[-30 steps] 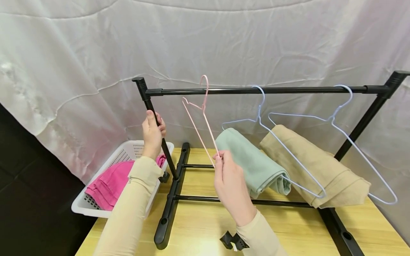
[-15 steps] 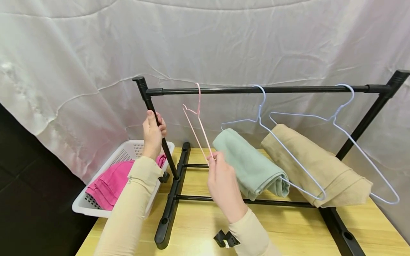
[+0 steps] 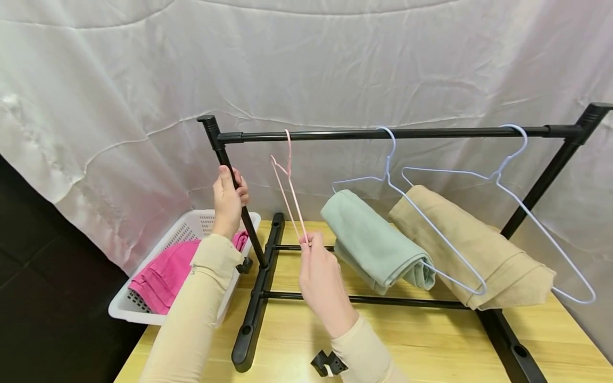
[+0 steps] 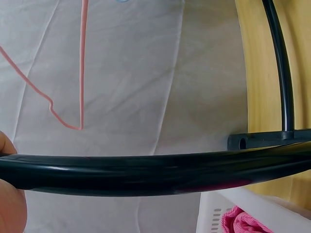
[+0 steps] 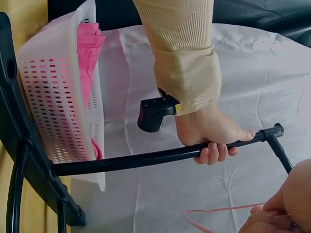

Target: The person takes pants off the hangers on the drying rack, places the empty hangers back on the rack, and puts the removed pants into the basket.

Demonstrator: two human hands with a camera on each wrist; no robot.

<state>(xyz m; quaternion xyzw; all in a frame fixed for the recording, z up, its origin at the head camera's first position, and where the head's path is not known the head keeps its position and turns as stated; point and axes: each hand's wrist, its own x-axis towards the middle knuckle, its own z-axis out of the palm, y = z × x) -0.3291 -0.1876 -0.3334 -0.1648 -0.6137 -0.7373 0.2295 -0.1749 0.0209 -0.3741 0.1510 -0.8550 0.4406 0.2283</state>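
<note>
My left hand (image 3: 229, 199) grips the left upright of a black clothes rack (image 3: 335, 136), fingers curled round the pole. In the right wrist view that same grip shows from the side, below a beige cuff. With my right hand (image 3: 325, 282) I pinch the near lower corner of a pink wire hanger (image 3: 296, 202). The hanger's hook is at the rack's top bar, left of the other hangers, and no cloth is on it. To the right, a blue hanger (image 3: 388, 159) carries folded mint-green cloth (image 3: 378, 242). Another blue hanger (image 3: 500, 170) bears folded khaki cloth (image 3: 469, 250).
A white perforated basket (image 3: 119, 308) with bright pink cloth (image 3: 167, 276) in it stands left of the rack. The rack's black foot (image 3: 254, 314) rests on the wooden table (image 3: 282, 340). A pale curtain (image 3: 306, 64) hangs behind.
My right hand has moved left with the pink hanger, and its hook has come down from above the top bar to the bar. The left hand has kept its place on the upright.
</note>
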